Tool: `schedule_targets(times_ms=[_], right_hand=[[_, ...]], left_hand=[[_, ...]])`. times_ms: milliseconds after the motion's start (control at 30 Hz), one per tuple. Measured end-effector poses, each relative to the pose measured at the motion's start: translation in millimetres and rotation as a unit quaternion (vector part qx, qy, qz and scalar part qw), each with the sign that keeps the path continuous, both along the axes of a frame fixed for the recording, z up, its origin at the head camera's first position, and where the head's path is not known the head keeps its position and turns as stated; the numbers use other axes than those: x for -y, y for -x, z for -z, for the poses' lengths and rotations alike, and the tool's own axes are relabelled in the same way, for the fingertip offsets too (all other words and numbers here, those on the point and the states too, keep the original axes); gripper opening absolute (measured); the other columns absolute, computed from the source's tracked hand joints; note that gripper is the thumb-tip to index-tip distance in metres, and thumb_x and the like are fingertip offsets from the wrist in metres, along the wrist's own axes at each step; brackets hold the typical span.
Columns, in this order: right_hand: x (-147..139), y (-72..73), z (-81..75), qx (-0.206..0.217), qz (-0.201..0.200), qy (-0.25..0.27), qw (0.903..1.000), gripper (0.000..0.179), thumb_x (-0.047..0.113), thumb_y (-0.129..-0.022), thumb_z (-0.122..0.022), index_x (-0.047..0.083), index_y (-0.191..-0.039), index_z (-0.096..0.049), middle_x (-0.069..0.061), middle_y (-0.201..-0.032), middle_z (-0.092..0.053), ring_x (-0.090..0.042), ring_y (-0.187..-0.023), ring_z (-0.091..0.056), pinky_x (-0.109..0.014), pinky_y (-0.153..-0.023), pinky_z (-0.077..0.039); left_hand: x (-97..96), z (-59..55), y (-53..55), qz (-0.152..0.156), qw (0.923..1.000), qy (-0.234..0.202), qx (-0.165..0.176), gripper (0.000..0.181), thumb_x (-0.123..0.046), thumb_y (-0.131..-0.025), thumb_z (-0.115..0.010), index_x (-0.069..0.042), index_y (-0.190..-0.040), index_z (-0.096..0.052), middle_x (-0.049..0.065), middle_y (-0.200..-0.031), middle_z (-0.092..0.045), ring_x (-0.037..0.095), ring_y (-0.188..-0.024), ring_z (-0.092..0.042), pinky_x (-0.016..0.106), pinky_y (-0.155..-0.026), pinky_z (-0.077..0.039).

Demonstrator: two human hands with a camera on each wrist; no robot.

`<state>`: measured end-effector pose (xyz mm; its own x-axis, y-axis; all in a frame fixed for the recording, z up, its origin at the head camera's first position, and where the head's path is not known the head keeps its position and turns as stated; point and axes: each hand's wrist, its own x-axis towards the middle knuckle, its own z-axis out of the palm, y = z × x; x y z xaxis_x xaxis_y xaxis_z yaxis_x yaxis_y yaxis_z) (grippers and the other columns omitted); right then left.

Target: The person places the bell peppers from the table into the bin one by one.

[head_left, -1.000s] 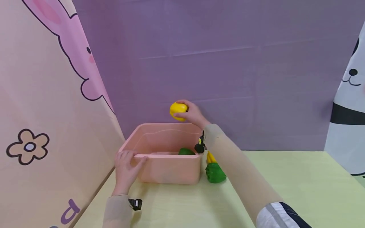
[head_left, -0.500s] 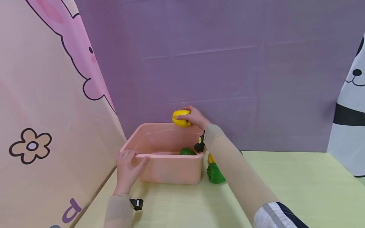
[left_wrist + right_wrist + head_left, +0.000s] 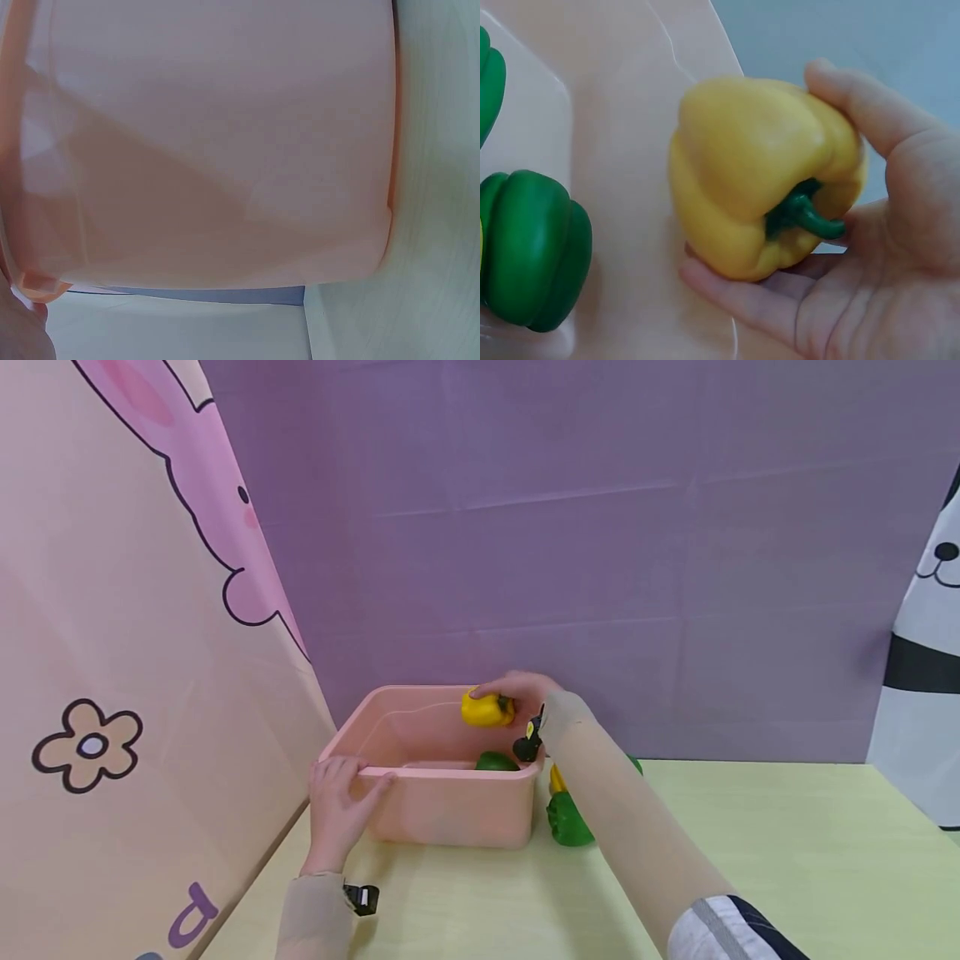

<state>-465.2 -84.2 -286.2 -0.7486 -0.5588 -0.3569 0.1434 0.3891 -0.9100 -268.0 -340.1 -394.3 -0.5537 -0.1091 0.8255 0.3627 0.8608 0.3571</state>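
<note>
A yellow bell pepper (image 3: pixel 487 710) with a green stem is held in my right hand (image 3: pixel 525 689), just inside the back right of a pink bin (image 3: pixel 450 810). In the right wrist view, the thumb and fingers grip the yellow pepper (image 3: pixel 750 165) from the stem side, against the bin's inner wall. A green bell pepper (image 3: pixel 532 247) lies in the bin, with part of another green one (image 3: pixel 487 82) beyond it. My left hand (image 3: pixel 335 810) grips the bin's front left corner at the rim. In the left wrist view, the bin's side (image 3: pixel 210 150) fills most of the picture.
On the pale table (image 3: pixel 750 835), right of the bin, lie a green bell pepper (image 3: pixel 567 822) and a yellow one (image 3: pixel 557 779), partly hidden by my right forearm. A purple backdrop (image 3: pixel 585 543) stands behind, a printed sheet (image 3: pixel 112 635) on the left.
My right hand has lowered the yellow bell pepper from above the bin's back rim to inside it, slightly rightward, and turned it so the stem shows. The left hand has stayed on the rim.
</note>
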Motion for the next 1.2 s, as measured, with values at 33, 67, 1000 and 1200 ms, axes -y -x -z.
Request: schedule_targets(times_ms=[33,67,1000,1200], right_hand=[[1,0.6,0.6,0.003,-0.005,-0.006,1.0,0.057,0.037,-0.084,-0.073,0.0,-0.12,-0.05,-0.014,-0.103,-0.053,-0.025,-0.084,-0.054,-0.043,-0.083,-0.051],[1,1.3,1.4,0.003,-0.011,-0.013,0.9999,0.056,0.037,-0.085,-0.072,0.0,-0.121,-0.05,-0.014,-0.104,-0.053,-0.026,-0.086,-0.054,-0.045,-0.084,-0.051],[8,-11.8,11.4,-0.029,-0.087,-0.099,0.9908,0.03,0.013,-0.09,-0.068,0.001,-0.117,-0.06,-0.014,-0.112,-0.058,-0.03,-0.103,-0.054,-0.046,-0.084,-0.054],[8,-10.8,10.5,-0.032,-0.064,-0.096,0.9927,0.03,0.017,-0.091,-0.067,0.002,-0.115,-0.058,-0.015,-0.112,-0.055,-0.031,-0.107,-0.052,-0.051,-0.082,-0.054]], left_hand=[[0.0,0.0,0.3,0.0,1.0,0.001,-0.001,0.031,-0.025,-0.074,-0.082,-0.003,-0.088,-0.064,0.012,-0.089,-0.063,0.033,-0.1,-0.048,0.064,-0.107,-0.016],[-0.1,0.0,0.5,0.0,1.0,0.002,-0.001,0.031,-0.025,-0.074,-0.082,-0.003,-0.088,-0.064,0.012,-0.089,-0.063,0.033,-0.099,-0.048,0.063,-0.106,-0.017],[-1.0,-0.1,0.7,0.007,0.9997,0.017,-0.017,0.032,-0.025,-0.074,-0.081,-0.002,-0.086,-0.063,0.011,-0.085,-0.061,0.031,-0.093,-0.048,0.049,-0.095,-0.028],[-1.3,-1.1,2.4,0.01,0.9998,0.014,-0.012,0.033,-0.026,-0.074,-0.081,-0.001,-0.086,-0.063,0.013,-0.086,-0.062,0.032,-0.094,-0.048,0.051,-0.097,-0.027]])
